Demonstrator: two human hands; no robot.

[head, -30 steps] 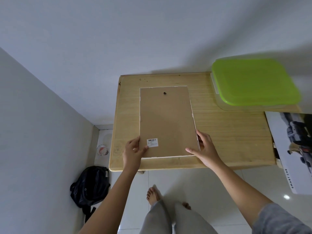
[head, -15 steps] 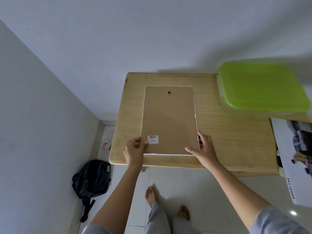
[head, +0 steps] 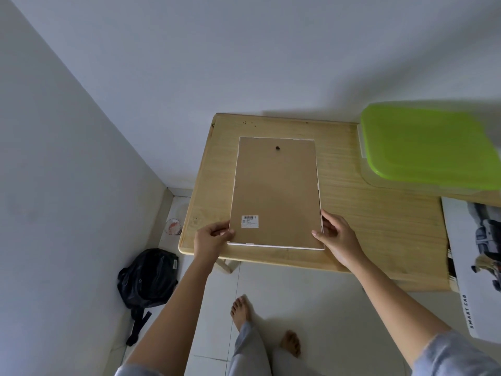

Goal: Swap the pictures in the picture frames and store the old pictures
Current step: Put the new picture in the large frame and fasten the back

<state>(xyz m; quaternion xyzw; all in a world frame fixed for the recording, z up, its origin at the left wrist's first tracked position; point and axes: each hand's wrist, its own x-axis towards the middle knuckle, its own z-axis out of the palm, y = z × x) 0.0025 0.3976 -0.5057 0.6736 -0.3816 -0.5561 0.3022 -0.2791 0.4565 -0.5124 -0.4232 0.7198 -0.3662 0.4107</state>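
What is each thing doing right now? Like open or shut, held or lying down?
picture frame: face down on the table, backing on, near end held.
left hand: grips the picture frame's near left corner.
right hand: grips its near right corner.
green-lidded box: lid on, shut.
car picture: lying face up, untouched.
black bag: slumped on the floor.

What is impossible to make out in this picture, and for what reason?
Head view:
Picture in the frame: frame lies face down, only its backing shows.
Barcode label: print too small.
Green-lidded box: blurred, cut by right edge, lid hides contents.
Poster: cut by right edge.
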